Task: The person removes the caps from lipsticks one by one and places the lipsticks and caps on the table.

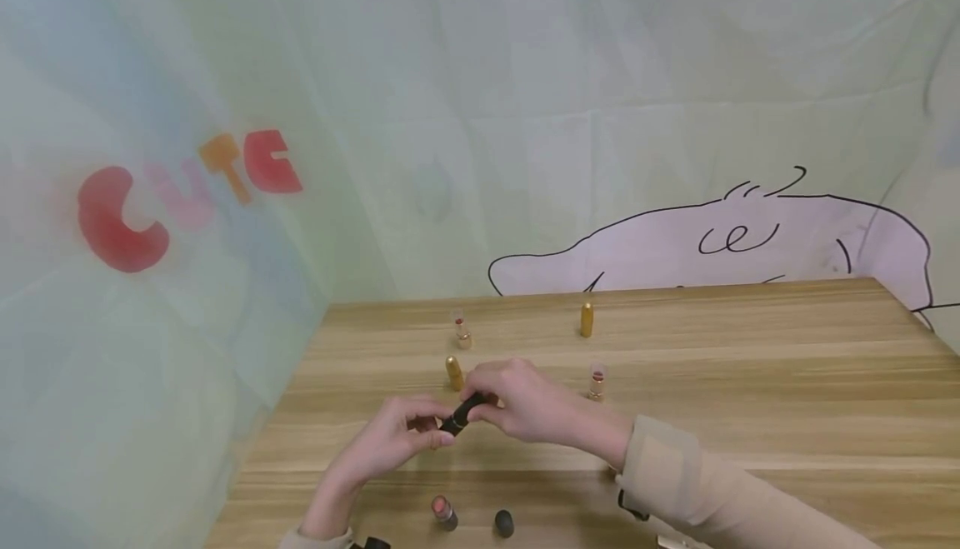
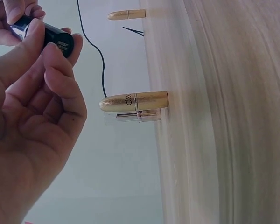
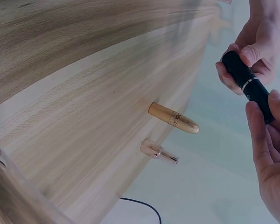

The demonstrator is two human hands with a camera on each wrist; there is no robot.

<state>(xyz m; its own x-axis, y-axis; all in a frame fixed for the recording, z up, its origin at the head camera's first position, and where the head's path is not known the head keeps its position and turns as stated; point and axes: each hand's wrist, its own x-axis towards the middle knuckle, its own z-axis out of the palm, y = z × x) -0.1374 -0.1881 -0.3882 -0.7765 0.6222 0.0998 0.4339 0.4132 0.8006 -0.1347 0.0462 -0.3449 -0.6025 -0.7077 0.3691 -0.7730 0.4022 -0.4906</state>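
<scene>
A black lipstick tube [image 1: 457,422] with a silver band is held aslant above the table between both hands. My left hand [image 1: 393,436] pinches its lower end between thumb and fingers, seen close up in the left wrist view. The upper end is gripped by my right hand [image 1: 525,407]. Both halves and the band show in the right wrist view, where the tube [image 3: 245,79] appears closed at the band. Just beyond the hands stands a gold bullet-shaped lipstick [image 1: 453,373]. Nearer the body are an uncapped pink lipstick [image 1: 444,513] in a dark base and a small black cap [image 1: 504,522].
Toward the back of the wooden table [image 1: 750,366] stand a clear-capped lipstick [image 1: 462,335] and another gold lipstick [image 1: 587,320]. A second clear-capped lipstick [image 1: 597,385] is just behind the right forearm. A printed cloth [image 1: 450,116] hangs behind the table.
</scene>
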